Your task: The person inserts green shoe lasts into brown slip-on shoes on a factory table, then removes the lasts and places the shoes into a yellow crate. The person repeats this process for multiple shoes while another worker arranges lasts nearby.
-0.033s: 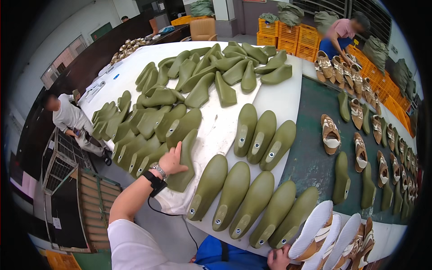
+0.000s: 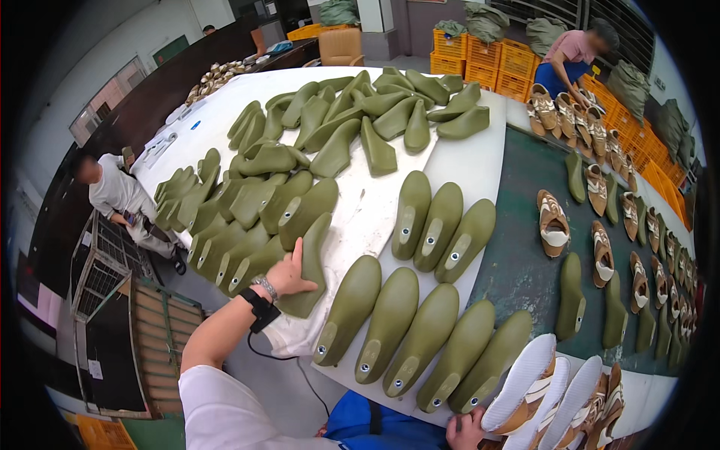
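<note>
Your left hand [image 2: 289, 274] rests on smooth, matt green plastic lasts [image 2: 307, 266] over white cloth [image 2: 360, 217], beside shoes [image 2: 525, 386] with white rubbery soles.

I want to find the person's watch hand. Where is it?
In the head view, the left hand rests at lower left on an olive-green plastic shoe last, at the near end of a leaning row, left of five flat-lying lasts.
</note>
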{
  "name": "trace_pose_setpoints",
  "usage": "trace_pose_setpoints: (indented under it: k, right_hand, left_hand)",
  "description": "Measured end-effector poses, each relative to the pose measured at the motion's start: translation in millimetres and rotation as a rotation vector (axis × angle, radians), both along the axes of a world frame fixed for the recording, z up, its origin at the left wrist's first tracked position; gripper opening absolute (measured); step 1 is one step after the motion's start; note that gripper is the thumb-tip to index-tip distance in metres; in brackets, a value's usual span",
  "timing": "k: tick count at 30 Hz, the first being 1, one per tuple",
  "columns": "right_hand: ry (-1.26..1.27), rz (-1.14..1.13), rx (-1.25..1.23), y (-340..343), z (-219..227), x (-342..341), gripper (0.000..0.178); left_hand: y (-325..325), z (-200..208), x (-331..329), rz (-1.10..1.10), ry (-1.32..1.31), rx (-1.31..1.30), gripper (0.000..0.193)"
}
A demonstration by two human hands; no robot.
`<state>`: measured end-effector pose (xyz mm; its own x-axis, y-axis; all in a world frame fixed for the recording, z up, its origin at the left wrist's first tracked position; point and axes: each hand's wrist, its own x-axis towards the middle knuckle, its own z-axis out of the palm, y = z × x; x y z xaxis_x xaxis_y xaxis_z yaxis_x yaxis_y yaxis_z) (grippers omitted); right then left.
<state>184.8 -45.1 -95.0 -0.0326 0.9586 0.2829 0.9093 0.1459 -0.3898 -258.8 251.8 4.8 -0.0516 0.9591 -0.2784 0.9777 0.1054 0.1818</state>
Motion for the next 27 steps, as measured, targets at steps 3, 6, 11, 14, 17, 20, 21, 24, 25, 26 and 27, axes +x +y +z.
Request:
trace_pose_setpoints:
  k: [3, 6, 11, 14, 17, 20, 21, 24, 25, 26, 27]
  right_hand:
    - [-0.157, 0.08, 0.063, 3.0, -0.6, 2.9, 0.011]
    - [-0.051, 0.031, 0.041, 4.3, 3.7, 1.7, 0.012]
    - [0.043, 0.007, 0.013, 7.3, 13.6, -1.8, 0.013]
    - [0.047, 0.004, 0.007, 11.7, 18.7, -4.4, 0.012]
    - [0.012, 0.025, 0.069, 14.4, 23.9, -3.6, 0.013]
    - [-0.041, 0.007, 0.061, 14.4, 26.3, -4.3, 0.013]
    - [-0.022, -0.007, 0.05, 14.5, 25.9, -4.3, 0.013]
    - [0.038, -0.024, -0.006, 11.0, 22.2, -7.0, 0.013]
    - [0.054, -0.028, -0.01, 10.4, 20.3, -7.1, 0.013]
    - [0.071, -0.03, -0.015, 9.6, 18.7, -7.5, 0.013]
    - [0.088, -0.03, -0.022, 9.4, 16.9, -8.0, 0.013]
  left_hand:
    - [-42.4, -17.3, 6.3, -0.01, -0.01, 0.136, 0.118]
    - [-61.7, -22.8, 14.4, -0.037, 0.066, 0.225, 0.118]
    - [-62.1, -10.8, 13.0, 0.089, -0.169, 0.193, 0.111]
    - [-49.0, 0.8, 10.6, 0.261, -0.847, 0.099, 0.101]
    - [-28.7, 9.1, 15.2, 0.356, -1.198, 0.016, 0.084]
    - [7.8, 8.1, 27.6, 0.444, -1.379, -0.042, 0.069]
    - [21.9, 6.1, 32.1, 0.46, -1.439, -0.063, 0.066]
    - [65.9, -9.1, 47.9, 0.454, -1.503, -0.092, 0.058]
    - [79.3, -16.3, 54.1, 0.377, -1.528, -0.1, 0.062]
    - [92.0, -23.2, 58.7, 0.362, -1.521, -0.135, 0.065]
    - [103.9, -29.8, 61.5, 0.345, -1.525, -0.166, 0.068]
